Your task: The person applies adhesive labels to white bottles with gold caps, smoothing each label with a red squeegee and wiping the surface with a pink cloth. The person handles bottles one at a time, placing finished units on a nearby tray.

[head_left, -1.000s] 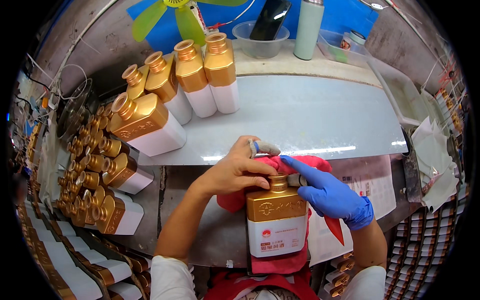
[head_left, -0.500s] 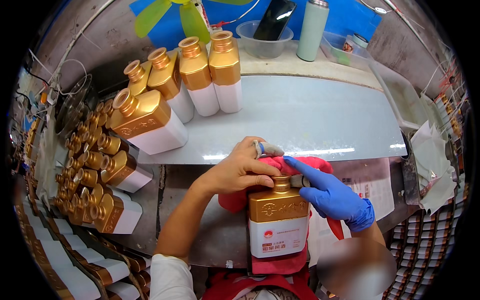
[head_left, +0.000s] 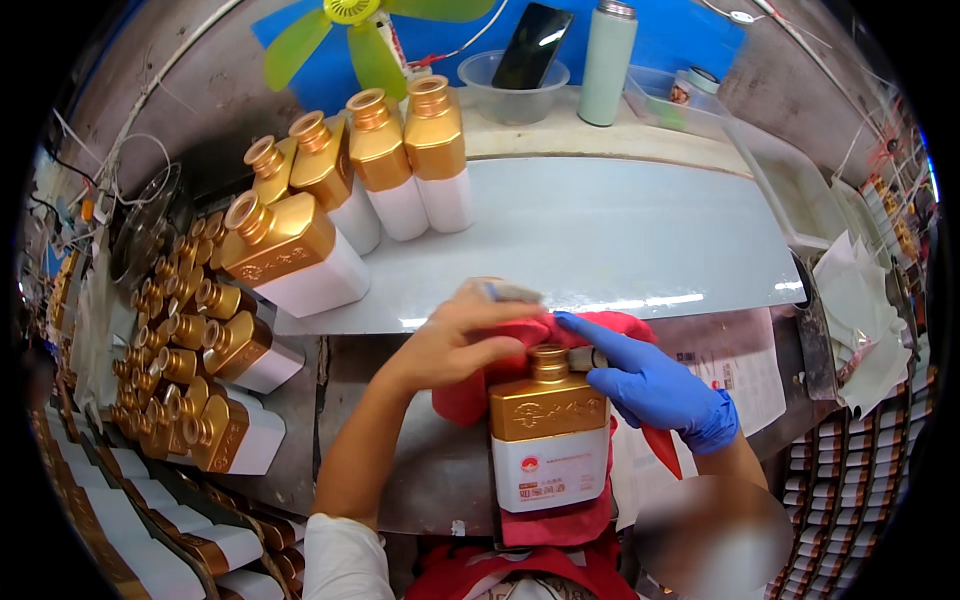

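Gold over white, the bottle (head_left: 549,450) rests on the red cloth (head_left: 560,530) in front of us, its neck (head_left: 549,364) pointing away; our bare left hand (head_left: 462,335) hovers just left of the neck with its fingers apart; our blue-gloved right hand (head_left: 662,388) is at the other side, though we cannot tell whether its fingers clamp anything. We judge the bottle stiff, fairly heavy and perhaps breakable; its smooth surface looks slippery, so we best grip the narrow neck and let the soft cloth cushion the body.
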Tool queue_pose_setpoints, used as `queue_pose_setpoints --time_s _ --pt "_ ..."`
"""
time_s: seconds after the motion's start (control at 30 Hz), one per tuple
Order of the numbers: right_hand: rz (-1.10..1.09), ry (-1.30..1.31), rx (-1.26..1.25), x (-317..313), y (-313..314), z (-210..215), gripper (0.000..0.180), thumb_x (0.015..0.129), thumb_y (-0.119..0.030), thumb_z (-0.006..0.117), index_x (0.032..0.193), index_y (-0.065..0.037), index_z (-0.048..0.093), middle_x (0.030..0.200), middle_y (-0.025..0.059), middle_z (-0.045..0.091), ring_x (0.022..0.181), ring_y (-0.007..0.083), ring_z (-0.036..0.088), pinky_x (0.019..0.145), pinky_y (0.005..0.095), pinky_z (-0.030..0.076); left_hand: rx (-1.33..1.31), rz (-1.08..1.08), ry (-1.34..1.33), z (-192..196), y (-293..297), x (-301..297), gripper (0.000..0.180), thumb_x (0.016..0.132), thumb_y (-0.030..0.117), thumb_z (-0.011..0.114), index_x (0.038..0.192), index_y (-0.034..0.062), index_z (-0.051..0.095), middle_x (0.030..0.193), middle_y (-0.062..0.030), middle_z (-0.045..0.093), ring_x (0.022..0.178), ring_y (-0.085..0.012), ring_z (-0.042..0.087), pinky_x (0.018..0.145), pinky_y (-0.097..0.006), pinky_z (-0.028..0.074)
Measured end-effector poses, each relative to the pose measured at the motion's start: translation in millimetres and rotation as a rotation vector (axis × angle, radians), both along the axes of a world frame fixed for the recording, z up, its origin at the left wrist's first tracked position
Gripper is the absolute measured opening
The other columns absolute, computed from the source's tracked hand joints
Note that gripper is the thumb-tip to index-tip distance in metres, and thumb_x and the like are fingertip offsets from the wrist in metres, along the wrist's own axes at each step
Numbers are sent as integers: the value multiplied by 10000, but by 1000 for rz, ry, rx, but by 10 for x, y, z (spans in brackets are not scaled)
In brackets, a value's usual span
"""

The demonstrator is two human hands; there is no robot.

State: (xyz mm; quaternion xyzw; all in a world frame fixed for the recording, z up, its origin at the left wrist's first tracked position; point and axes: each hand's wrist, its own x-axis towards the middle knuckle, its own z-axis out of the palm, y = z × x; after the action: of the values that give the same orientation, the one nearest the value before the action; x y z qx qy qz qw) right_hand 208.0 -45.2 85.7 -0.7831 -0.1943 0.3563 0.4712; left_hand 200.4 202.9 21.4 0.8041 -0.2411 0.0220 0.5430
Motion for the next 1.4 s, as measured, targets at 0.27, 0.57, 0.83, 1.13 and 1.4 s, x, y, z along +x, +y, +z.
queue_pose_setpoints --time_s 0.27,0.57,0.83,1.13,1.4 --pt "-7 -64 77 28 -85 -128 640 833 -142 426 1456 -54 308 1249 237 551 1130 293 561 979 335 414 563 241 -503 180 -630 -811 525 813 316 672 1224 2 589 1048 -100 639 1051 -257 533 871 -397 353" --pt "-17 -147 302 52 -219 -502 635 827 -149 425 1450 -70 323 1152 251 584 1027 306 603 915 351 452 605 550 -466 125 -971 -1020 542 873 321 604 1222 -89 544 1084 -181 608 979 -320 540 872 -434 385" --pt "-10 -149 342 79 -247 -630 643 823 -153 429 1453 -90 320 921 225 616 790 283 624 744 361 491 543 667 -238 181 -1117 -872 395 955 276 478 1156 -62 520 960 -203 566 910 -336 524 847 -463 408" --pt "-195 -190 267 -79 -205 -559 593 830 -90 465 1418 -95 389 697 140 560 612 218 554 653 363 477 -544 299 760 167 -416 -572 432 1023 417 235 877 91 479 923 -48 563 833 -139 518 738 -265 402" --pt "-396 -372 341 -302 -100 -605 531 861 -53 459 1389 -93 424 738 139 604 609 215 568 645 367 484 -574 113 855 57 -438 -549 421 1015 428 330 869 89 534 966 -10 555 935 -127 504 856 -289 400"
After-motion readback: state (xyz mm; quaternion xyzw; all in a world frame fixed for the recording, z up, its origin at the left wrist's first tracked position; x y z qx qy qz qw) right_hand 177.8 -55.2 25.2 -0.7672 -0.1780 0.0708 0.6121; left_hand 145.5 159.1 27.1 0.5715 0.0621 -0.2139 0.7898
